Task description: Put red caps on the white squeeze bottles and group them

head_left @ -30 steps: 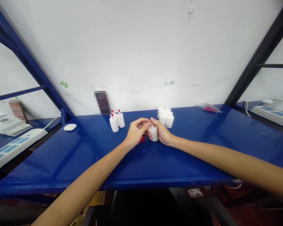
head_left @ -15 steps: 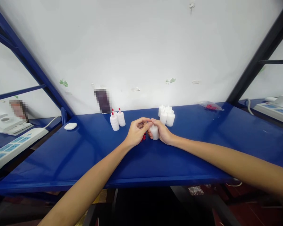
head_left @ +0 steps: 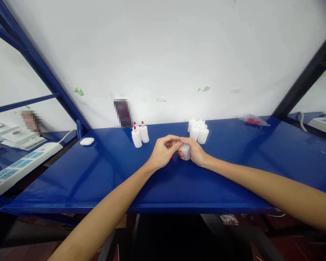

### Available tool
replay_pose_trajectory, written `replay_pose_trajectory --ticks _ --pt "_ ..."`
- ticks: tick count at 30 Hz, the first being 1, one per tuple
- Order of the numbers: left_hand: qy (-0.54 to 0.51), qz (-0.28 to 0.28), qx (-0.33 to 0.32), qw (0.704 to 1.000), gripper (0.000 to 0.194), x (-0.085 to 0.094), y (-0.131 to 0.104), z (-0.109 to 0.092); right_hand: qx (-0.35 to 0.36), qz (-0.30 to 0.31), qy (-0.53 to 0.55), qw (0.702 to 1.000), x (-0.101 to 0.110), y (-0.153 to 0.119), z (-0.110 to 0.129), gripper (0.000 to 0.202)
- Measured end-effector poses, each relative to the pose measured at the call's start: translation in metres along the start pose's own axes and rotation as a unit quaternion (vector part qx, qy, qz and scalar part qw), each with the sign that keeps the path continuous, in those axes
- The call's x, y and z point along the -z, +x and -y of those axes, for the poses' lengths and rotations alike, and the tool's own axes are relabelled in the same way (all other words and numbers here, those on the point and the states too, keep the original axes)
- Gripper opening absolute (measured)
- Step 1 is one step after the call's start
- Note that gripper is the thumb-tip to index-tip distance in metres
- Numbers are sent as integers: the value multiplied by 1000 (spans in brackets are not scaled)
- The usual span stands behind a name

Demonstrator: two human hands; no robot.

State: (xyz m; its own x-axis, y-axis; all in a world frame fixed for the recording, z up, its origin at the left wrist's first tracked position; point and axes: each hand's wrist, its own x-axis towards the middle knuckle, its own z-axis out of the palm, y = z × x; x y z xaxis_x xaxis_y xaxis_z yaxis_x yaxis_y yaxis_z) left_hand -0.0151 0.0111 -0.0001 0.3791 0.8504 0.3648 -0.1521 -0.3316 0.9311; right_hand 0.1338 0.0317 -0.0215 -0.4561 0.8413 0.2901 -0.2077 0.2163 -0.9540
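Note:
A white bottle (head_left: 185, 152) is held between both hands over the blue table, its top hidden by fingers. My right hand (head_left: 196, 151) wraps round its right side. My left hand (head_left: 164, 150) has thumb and fingers pinched together at the bottle's top; what they pinch is hidden. A bit of a red piece (head_left: 171, 158) shows beside my left hand. Several white bottles with red tips (head_left: 137, 137) stand to the left, and several white bottles without red tips (head_left: 203, 135) stand behind my right hand.
On the blue table (head_left: 111, 181) lie a white oval object (head_left: 87, 141) at the left and a clear bag with red pieces (head_left: 254, 121) at the back right. A white power strip (head_left: 24, 165) is at the far left. Blue frame posts rise at both sides.
The view has shifted, so the table and bottles appear farther right. Both hands keep their grip at the bottle; fewer red pieces show beside my left hand.

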Motion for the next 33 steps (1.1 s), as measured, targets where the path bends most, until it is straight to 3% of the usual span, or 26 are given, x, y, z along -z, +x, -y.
replay_pose_trajectory --ticks 7,15,18,20,22,24,28,31,33 --pt "168 0 -46 985 26 5 -4 -8 32 30 -42 998 -4 -6 10 44" --pt "205 3 -75 976 23 7 -7 -4 41 37 -50 997 -5 -9 11 38" --pt "218 -37 -100 970 21 9 -4 -7 38 10 -54 998 -4 -7 8 43" --pt "224 -94 -114 963 23 20 -3 -12 36 -8 -66 997 -3 -7 6 46" --pt "267 -156 -119 943 24 37 -6 -20 33 -17 -81 996 -4 -7 7 47" --pt "386 -178 -114 898 23 58 -13 -26 28 -22 -94 995 -7 -8 10 44" --pt "577 -95 -33 811 24 91 -29 -27 46 -32 -159 986 -12 -12 17 34" --pt "630 -54 46 773 28 101 -33 -22 66 -48 -190 978 -11 -16 20 31" --pt "650 -61 69 754 31 101 -32 -19 79 -63 -182 978 -8 -18 20 30"
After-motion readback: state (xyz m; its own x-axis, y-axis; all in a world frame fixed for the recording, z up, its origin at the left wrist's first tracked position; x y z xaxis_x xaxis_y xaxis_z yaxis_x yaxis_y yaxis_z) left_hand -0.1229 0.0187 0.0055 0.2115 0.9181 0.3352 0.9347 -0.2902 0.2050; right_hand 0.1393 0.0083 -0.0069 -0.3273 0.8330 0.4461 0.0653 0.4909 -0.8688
